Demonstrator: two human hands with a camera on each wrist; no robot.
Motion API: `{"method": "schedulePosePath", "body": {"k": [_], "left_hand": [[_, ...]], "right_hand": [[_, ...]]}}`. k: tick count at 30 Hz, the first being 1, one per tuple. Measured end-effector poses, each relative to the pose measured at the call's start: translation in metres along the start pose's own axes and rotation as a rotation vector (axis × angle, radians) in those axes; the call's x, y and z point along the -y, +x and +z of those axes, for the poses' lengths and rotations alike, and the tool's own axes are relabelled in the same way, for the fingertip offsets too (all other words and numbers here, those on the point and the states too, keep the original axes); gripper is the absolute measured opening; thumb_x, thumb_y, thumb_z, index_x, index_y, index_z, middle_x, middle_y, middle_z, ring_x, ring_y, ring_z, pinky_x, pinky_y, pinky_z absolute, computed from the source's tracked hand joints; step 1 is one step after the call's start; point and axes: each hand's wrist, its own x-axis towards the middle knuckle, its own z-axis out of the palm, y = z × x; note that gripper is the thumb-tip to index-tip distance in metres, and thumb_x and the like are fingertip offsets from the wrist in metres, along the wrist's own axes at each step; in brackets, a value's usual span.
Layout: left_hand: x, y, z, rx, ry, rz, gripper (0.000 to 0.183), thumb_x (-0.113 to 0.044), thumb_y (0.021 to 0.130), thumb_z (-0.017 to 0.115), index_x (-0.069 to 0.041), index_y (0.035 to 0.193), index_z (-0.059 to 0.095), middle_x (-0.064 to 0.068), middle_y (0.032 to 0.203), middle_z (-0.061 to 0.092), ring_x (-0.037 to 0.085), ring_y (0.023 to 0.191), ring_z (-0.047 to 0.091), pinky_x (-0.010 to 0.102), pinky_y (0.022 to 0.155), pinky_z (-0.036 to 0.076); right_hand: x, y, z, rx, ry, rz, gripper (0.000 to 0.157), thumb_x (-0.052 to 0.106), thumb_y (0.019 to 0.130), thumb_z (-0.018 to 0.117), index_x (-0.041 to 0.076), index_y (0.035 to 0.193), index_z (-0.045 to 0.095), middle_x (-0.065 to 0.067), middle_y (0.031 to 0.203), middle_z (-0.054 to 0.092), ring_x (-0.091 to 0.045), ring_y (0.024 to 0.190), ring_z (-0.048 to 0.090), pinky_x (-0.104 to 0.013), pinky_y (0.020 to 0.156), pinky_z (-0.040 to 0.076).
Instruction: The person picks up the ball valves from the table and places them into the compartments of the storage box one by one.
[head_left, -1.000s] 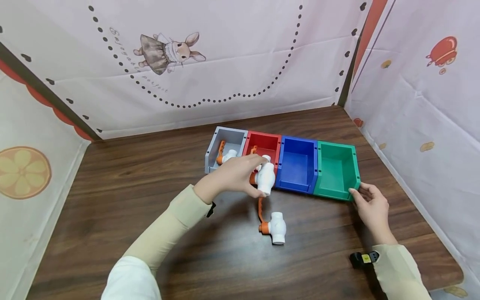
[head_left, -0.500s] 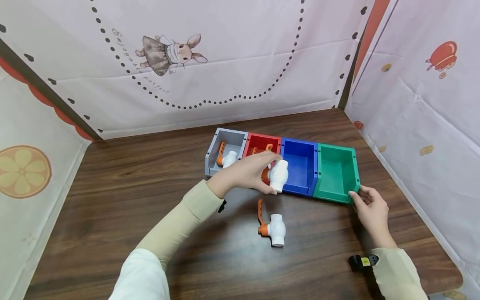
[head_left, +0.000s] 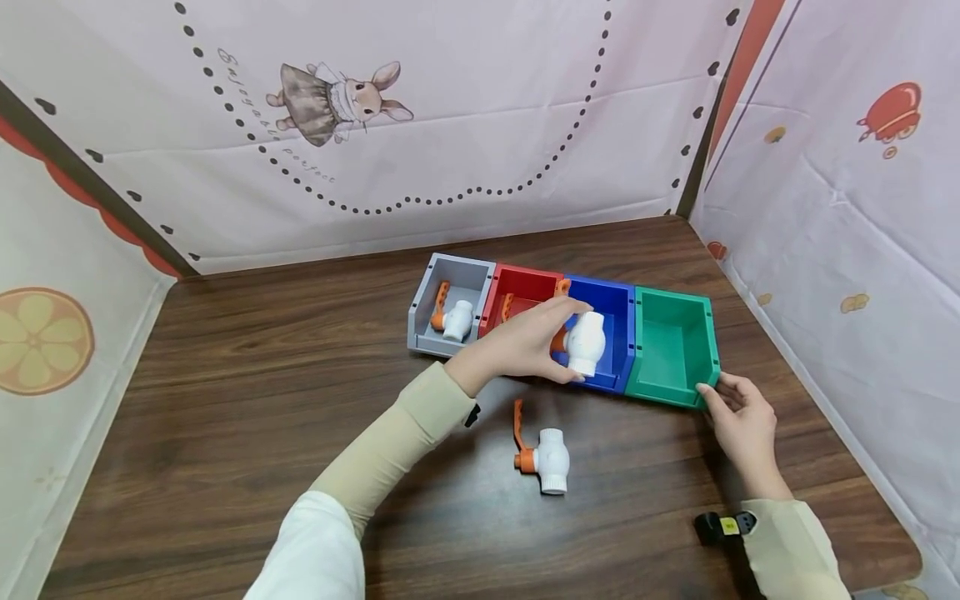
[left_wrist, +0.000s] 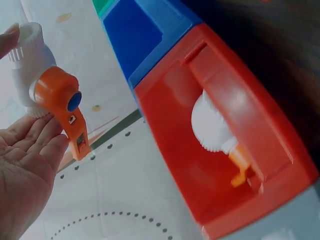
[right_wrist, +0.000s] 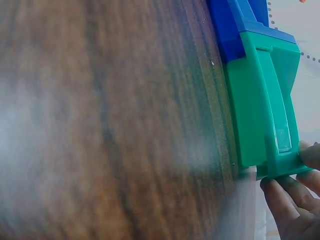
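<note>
My left hand (head_left: pixel 528 342) pinches a white ball valve (head_left: pixel 587 343) with an orange lever handle by its two ends, above the front of the blue bin (head_left: pixel 612 317). In the left wrist view, thumb and fingers hold that valve (left_wrist: pixel 30 75) with its handle hanging free. With thumb and fingers, my right hand (head_left: pixel 746 425) grips the front right corner of the green bin (head_left: pixel 671 342). A second ball valve (head_left: pixel 552 461) lies on the table in front of the bins. Another valve (left_wrist: pixel 210 122) sits in the red bin (left_wrist: pixel 170 125), and one more valve (head_left: pixel 456 320) in the grey bin (head_left: pixel 422 333).
Grey, red, blue and green bins stand joined in a row on the brown wooden table (head_left: pixel 247 400). Printed cloth (head_left: pixel 480 108) hangs behind the table and along both sides. A black strap device (head_left: pixel 723 527) is on the right wrist.
My left hand has carried the valve rightward from over the red bin to over the blue bin. The right hand has stayed at the green bin's corner.
</note>
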Motion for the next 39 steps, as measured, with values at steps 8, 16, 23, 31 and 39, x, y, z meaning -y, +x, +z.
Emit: {"method": "schedulePosePath", "body": {"k": [8,16,23,31,39], "left_hand": [[0.005,0.01,0.009,0.007,-0.017,-0.016,0.08,-0.033,0.076,0.078,-0.011,0.141,0.037,0.005,0.141,0.042,0.016,0.124,0.043,0.028,0.097,0.047],[0.008,0.011,0.016,0.012,-0.058,0.009,0.08,-0.033,0.077,0.077,-0.009,0.142,0.037,0.008,0.142,0.042,0.021,0.128,0.043,0.03,0.101,0.044],[0.014,0.014,0.022,-0.024,-0.063,-0.004,0.081,-0.034,0.077,0.078,-0.01,0.142,0.037,0.007,0.142,0.043,0.019,0.128,0.044,0.029,0.099,0.045],[0.025,0.015,0.026,-0.029,-0.109,-0.058,0.081,-0.034,0.076,0.079,-0.013,0.142,0.037,0.006,0.143,0.042,0.019,0.127,0.044,0.03,0.098,0.047],[0.028,0.024,0.028,-0.042,-0.122,-0.052,0.081,-0.034,0.075,0.08,-0.013,0.141,0.038,0.005,0.142,0.043,0.017,0.125,0.045,0.029,0.095,0.048]], "right_hand": [[0.0,-0.002,0.001,-0.016,0.007,-0.002,0.036,0.017,0.093,0.06,-0.004,0.121,0.058,-0.029,0.12,0.059,0.026,0.074,0.041,0.0,0.06,0.04],[-0.003,-0.003,0.002,-0.028,-0.004,0.01,0.034,0.017,0.093,0.061,-0.003,0.12,0.059,-0.021,0.114,0.064,0.025,0.073,0.042,-0.001,0.06,0.041],[-0.003,-0.002,0.003,-0.049,0.017,0.02,0.035,0.021,0.092,0.063,-0.001,0.119,0.06,0.012,0.097,0.062,0.022,0.075,0.046,-0.002,0.06,0.043],[-0.003,-0.003,0.006,-0.038,0.022,0.004,0.034,0.018,0.092,0.062,-0.003,0.119,0.059,-0.008,0.107,0.065,0.022,0.076,0.046,-0.002,0.06,0.043],[-0.002,0.0,0.005,-0.053,0.004,-0.022,0.032,0.016,0.092,0.063,-0.004,0.117,0.06,-0.013,0.109,0.064,0.025,0.075,0.044,0.0,0.062,0.041]]}}
